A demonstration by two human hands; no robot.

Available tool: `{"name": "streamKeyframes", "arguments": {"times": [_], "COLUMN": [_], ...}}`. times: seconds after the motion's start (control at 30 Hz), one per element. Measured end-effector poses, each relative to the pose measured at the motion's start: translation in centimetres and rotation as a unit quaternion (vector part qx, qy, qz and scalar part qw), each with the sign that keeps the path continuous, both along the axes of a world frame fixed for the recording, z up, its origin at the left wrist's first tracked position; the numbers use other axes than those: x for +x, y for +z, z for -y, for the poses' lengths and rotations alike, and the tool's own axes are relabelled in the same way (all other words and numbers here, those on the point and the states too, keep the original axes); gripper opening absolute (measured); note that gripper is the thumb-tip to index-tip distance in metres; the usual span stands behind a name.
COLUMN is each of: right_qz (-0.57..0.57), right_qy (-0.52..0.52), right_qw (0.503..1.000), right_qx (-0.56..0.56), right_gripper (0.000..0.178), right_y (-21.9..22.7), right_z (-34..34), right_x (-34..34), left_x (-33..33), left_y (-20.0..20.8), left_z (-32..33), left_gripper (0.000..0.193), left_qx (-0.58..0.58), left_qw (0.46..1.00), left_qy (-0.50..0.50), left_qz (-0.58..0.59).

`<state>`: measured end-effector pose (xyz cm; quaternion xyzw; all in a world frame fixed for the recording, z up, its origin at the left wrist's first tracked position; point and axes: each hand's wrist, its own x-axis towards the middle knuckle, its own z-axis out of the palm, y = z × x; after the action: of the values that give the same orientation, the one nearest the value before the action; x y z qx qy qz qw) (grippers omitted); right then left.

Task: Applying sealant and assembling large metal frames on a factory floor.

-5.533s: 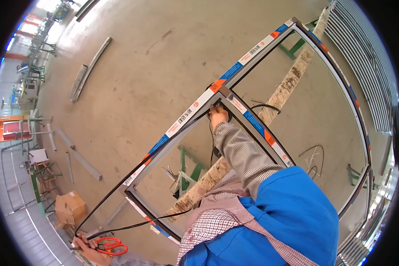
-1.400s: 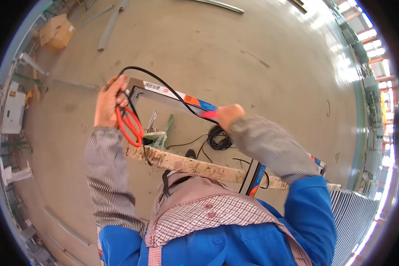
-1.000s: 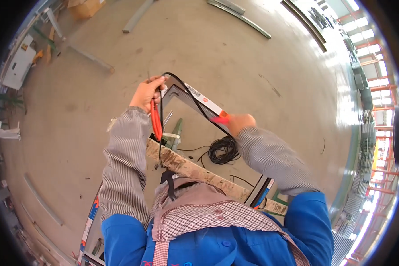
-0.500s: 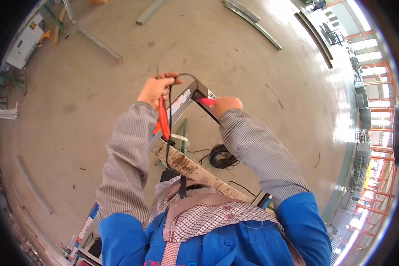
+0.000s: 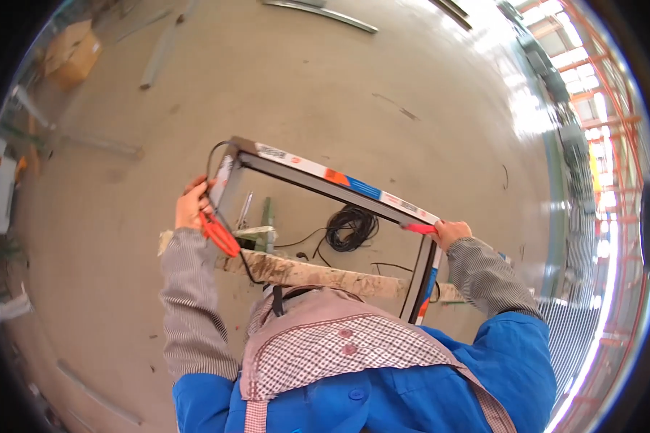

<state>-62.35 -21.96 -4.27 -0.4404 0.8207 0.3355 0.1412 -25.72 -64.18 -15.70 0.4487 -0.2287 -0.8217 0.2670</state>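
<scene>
A rectangular metal window-type frame [image 5: 325, 180], partly wrapped in printed film, lies tilted in front of me. My left hand [image 5: 193, 206] is closed at its left corner on a red-handled tool [image 5: 221, 234], whose working end is hidden by my fingers. The same hand holds a thin black rubber-like strip [image 5: 249, 268], which loops over the corner and runs down toward my apron. At the frame's right corner my right hand [image 5: 453, 234] is closed on a pinkish-red tool [image 5: 417, 228], its tip pointing left along the frame's inner edge.
A worn, stained wooden beam [image 5: 310, 271] runs beneath the frame. On the floor behind it lies a coil of black cable or strip [image 5: 352, 227], with a green stand [image 5: 268, 224] to its left. Metal bars [image 5: 321, 13] and a cardboard box [image 5: 74, 54] are farther off.
The frame now shows lengthwise across the view, its strip-looped corner farther left. My right hand has moved away from that corner to the right one, with the pinkish-red tool. The view has shifted.
</scene>
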Motion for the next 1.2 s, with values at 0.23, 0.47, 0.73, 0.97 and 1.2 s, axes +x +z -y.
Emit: {"name": "streamKeyframes", "arguments": {"times": [0.23,0.47,0.73,0.97,1.2], "right_qz": [-0.043,0.026,0.012,0.302,0.265], "right_qy": [-0.04,-0.026,-0.193,-0.678,-0.674], "right_qw": [0.907,0.884,0.751,0.181,0.096], "right_qx": [-0.417,-0.467,-0.632,-0.645,-0.683], "right_gripper": [0.027,0.037,0.021,0.029,0.029], "right_y": [-3.7,-6.9,-9.3,-18.6,-23.4], "right_z": [-3.0,1.6,2.7,6.0,6.6], "right_x": [1.7,1.8,8.2,7.0,6.1], "left_x": [0.0,1.0,1.1,0.7,2.5], "left_y": [-0.9,-1.8,-1.8,-2.0,-0.8], "left_z": [0.7,2.0,2.3,2.4,1.4], "left_gripper": [0.018,0.017,0.015,0.012,0.002], "left_qx": [-0.009,-0.015,-0.019,-0.028,0.017], "left_qw": [0.999,0.997,0.997,0.995,0.998], "left_qy": [-0.024,-0.056,-0.059,-0.07,-0.042], "left_qz": [0.03,0.046,0.051,0.063,0.032]}}
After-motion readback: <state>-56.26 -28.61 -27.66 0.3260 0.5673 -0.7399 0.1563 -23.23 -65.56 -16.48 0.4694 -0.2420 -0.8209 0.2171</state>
